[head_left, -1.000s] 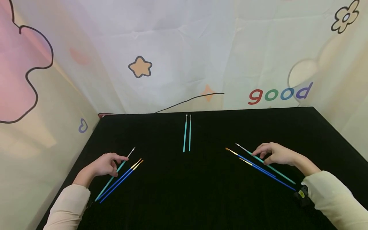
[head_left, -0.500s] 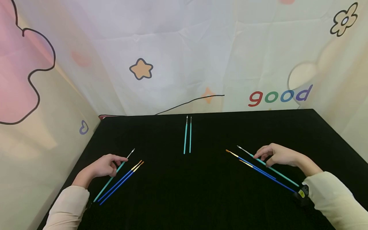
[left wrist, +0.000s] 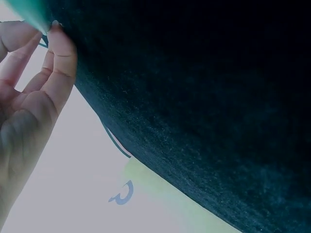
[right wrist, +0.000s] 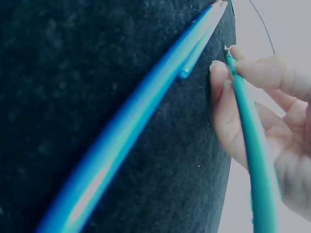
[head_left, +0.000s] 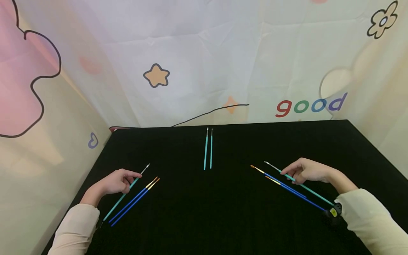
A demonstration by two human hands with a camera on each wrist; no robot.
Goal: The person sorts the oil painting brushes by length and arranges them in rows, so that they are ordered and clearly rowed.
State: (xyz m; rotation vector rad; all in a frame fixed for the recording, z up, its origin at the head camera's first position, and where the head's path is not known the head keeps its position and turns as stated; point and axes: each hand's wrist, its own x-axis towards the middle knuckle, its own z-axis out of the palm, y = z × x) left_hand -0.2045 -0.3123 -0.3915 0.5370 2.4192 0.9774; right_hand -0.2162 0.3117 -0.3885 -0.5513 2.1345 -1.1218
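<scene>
My left hand (head_left: 116, 182) pinches a teal paintbrush (head_left: 118, 204) near its metal ferrule, between thumb and fingertips. In the left wrist view the teal handle (left wrist: 29, 12) shows blurred above the fingertips. Beside it lie two blue paintbrushes (head_left: 130, 204) with gold ferrules and brown bristles. On the right, my right hand (head_left: 306, 171) pinches another teal paintbrush (head_left: 315, 194), whose handle runs back under the wrist. The right wrist view has thumb and fingers on this teal handle (right wrist: 252, 131). Two more blue paintbrushes (head_left: 293, 190) lie to its left, one shifted along the other.
Two teal paintbrushes (head_left: 208, 152) lie side by side at the back middle of the black table (head_left: 204, 212). Behind the table hangs a printed cloth backdrop (head_left: 204, 63). A small black device (head_left: 334, 211) is strapped under the right wrist.
The right teal paintbrush has slid back and right, its handle end reaching the wrist device, and the right fingers have drawn together on it. The left teal paintbrush's handle end has swung slightly left from the blue ones.
</scene>
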